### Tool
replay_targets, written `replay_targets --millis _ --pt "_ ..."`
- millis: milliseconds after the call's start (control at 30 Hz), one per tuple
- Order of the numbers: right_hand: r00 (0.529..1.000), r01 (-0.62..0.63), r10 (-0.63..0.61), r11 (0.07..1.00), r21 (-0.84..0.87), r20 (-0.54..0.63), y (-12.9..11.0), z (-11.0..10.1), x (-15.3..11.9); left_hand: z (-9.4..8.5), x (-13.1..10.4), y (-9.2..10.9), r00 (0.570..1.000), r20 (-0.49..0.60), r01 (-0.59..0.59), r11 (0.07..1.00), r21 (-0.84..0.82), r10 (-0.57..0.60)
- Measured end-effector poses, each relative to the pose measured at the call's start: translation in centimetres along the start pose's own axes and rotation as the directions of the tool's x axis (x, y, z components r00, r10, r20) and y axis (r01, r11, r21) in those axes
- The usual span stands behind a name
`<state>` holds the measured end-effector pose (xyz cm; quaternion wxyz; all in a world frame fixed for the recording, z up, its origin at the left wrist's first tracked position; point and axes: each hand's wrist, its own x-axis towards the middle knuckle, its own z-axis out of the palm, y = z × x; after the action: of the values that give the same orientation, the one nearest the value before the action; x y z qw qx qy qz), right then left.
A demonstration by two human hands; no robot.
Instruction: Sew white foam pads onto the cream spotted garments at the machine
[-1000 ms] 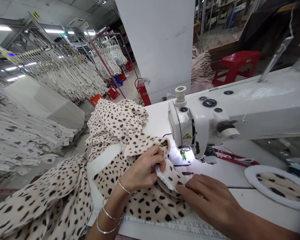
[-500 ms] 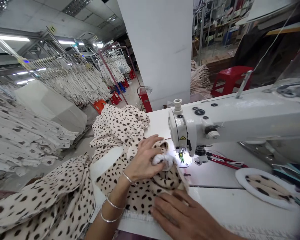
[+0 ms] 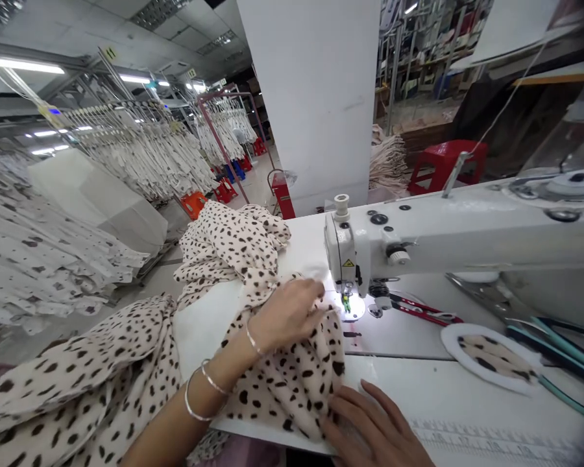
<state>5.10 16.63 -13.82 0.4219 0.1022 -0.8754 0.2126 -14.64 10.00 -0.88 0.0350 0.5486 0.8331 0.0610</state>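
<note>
Cream fabric with dark brown spots [image 3: 292, 383] lies bunched on the table in front of the sewing machine [image 3: 343, 253]. My left hand [image 3: 292, 311], with bangles on its wrist, has its fingers bent around the upper part of this fabric, left of the lit needle area. The tips of those fingers are slightly blurred. At the fabric's lower right edge rests my right hand [image 3: 370, 428], fingers stretched out and apart, partly on the cloth and partly on the white table [image 3: 394, 383]. No cloth shows under the presser foot [image 3: 346, 303].
Spotted garments [image 3: 233, 240] are heaped at the table's back left, more spotted cloth [image 3: 102, 389] at the near left. Right of the machine foot lie red-handled tweezers [image 3: 428, 310], a white oval ring [image 3: 491, 357] around spotted fabric, and teal-handled tools [image 3: 564, 350]. A ruler strip [image 3: 496, 444] runs along the front edge.
The fabric has been turned and gathered, and the white fluffy patch by my left fingers is out of sight. My right hand has shifted slightly right with its fingers spread. The view has moved slightly.
</note>
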Motion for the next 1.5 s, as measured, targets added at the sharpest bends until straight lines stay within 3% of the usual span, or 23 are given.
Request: replay_targets --millis 100,200,333,500,567,667,733,833,933,1000,1067,1167,1333,1500 --pt "0.999 0.022 -0.022 1.0 -0.009 0.027 0.0 -0.3 -0.2 2.1 -1.7 0.5 0.985 0.117 -0.13 0.992 -0.008 0.13" --pt "0.997 -0.036 0.039 0.998 -0.044 0.068 0.8 -1.3 0.4 3.3 -1.6 -0.6 0.981 0.141 -0.131 0.991 -0.018 0.132" --pt "0.977 0.003 0.031 0.987 -0.16 0.212 2.3 -2.8 1.6 4.1 0.5 -1.9 0.988 0.089 -0.119 0.991 -0.056 0.123" --pt "0.967 -0.183 0.215 0.959 -0.216 0.134 2.9 -3.1 1.7 4.8 2.5 -1.6 0.995 0.024 -0.099 0.991 -0.089 0.102" --pt "0.978 -0.088 0.132 0.963 -0.257 0.161 3.0 -3.4 1.4 4.9 2.7 -1.4 0.994 0.026 -0.105 0.989 -0.106 0.108" --pt "0.962 0.161 -0.078 0.936 -0.313 0.262 3.2 -4.3 1.1 4.7 2.4 -1.1 0.994 0.026 -0.101 0.979 -0.175 0.107" --pt "0.953 0.209 -0.118 0.923 -0.322 0.28 3.1 -4.9 1.0 4.6 1.8 -1.0 0.995 0.014 -0.089 0.968 -0.233 0.095" --pt "0.963 0.132 -0.06 0.955 -0.265 0.262 3.3 -5.9 1.1 4.5 0.7 -0.5 0.992 -0.065 -0.123 0.96 -0.25 0.11" --pt "0.974 -0.065 0.109 0.974 -0.219 0.197 4.8 -7.7 1.2 4.2 -0.9 0.1 0.965 -0.118 -0.256 0.938 -0.234 0.234" --pt "0.968 -0.206 0.238 0.932 -0.297 0.076 6.5 -9.4 0.8 3.8 -2.1 0.5 0.946 -0.062 -0.324 0.919 -0.225 0.319" --pt "0.948 -0.294 0.319 0.86 -0.417 -0.01 8.2 -10.8 0.3 3.3 -3.3 0.9 0.946 0.02 -0.314 0.927 -0.206 0.325" --pt "0.944 -0.268 0.329 0.812 -0.518 0.027 9.8 -11.6 -0.6 2.7 -4.1 1.5 0.961 0.078 -0.247 0.954 -0.172 0.264" --pt "0.957 -0.097 0.217 0.864 -0.494 0.192 10.7 -10.7 -0.9 2.5 -2.9 2.5 0.941 0.084 -0.31 0.935 -0.171 0.327" --pt "0.957 -0.155 0.253 0.857 -0.492 0.139 11.9 -11.1 0.9 3.2 -1.9 2.9 0.921 0.172 -0.33 0.935 -0.133 0.35"
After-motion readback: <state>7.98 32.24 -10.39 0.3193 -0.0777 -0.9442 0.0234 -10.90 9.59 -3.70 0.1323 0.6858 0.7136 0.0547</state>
